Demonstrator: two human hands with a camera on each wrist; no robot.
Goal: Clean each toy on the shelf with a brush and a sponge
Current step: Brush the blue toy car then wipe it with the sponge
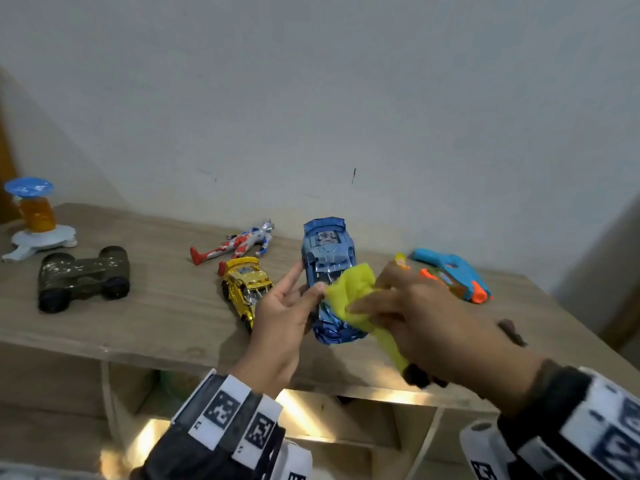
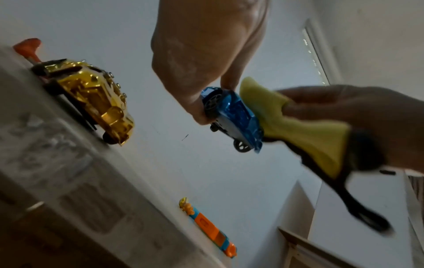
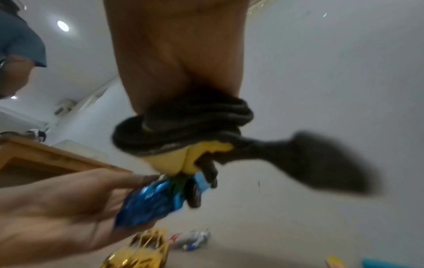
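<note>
My left hand (image 1: 304, 289) holds a shiny blue toy car (image 1: 327, 261) up above the wooden shelf top (image 1: 156, 323), thumb on one side and fingers on the other. My right hand (image 1: 415, 313) grips a folded yellow sponge (image 1: 353, 292) and presses it against the car's body. The same hand holds a black brush (image 1: 420, 375) under the palm. In the left wrist view the sponge (image 2: 298, 130) touches the car (image 2: 234, 116), and the brush handle (image 2: 358, 206) hangs below. The right wrist view shows the sponge (image 3: 174, 159), blurred brush (image 3: 321, 163) and car (image 3: 149, 203).
On the shelf lie a gold car (image 1: 246, 285), a red and silver figure (image 1: 235, 244), an olive vehicle (image 1: 83, 277), a blue and orange toy gun (image 1: 453, 275) and a blue-topped orange toy (image 1: 34, 216). A wall stands behind. Open compartments sit below.
</note>
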